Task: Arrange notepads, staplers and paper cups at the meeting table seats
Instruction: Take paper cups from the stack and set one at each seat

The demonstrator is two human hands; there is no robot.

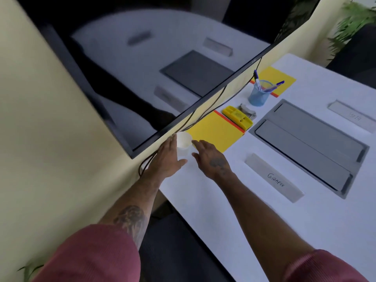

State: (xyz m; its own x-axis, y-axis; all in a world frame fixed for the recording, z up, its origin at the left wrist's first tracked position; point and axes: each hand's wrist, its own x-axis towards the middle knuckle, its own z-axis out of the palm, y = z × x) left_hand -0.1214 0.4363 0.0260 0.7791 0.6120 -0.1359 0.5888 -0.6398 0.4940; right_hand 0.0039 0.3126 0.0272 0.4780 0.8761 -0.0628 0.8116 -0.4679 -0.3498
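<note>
The cup-placing step looks to be in hand: the white paper cup stands at the tabletop's wall-side edge just beside a yellow notepad, flanked by left hand and right hand, fingers straight and gripping nothing, so closing round it probably comes next.

A pale yellow wall carries a large dark screen (black cables trail from its lower edge). The white counter holds a grey recessed panel. A leafy green plant stands beyond, blurred.
</note>
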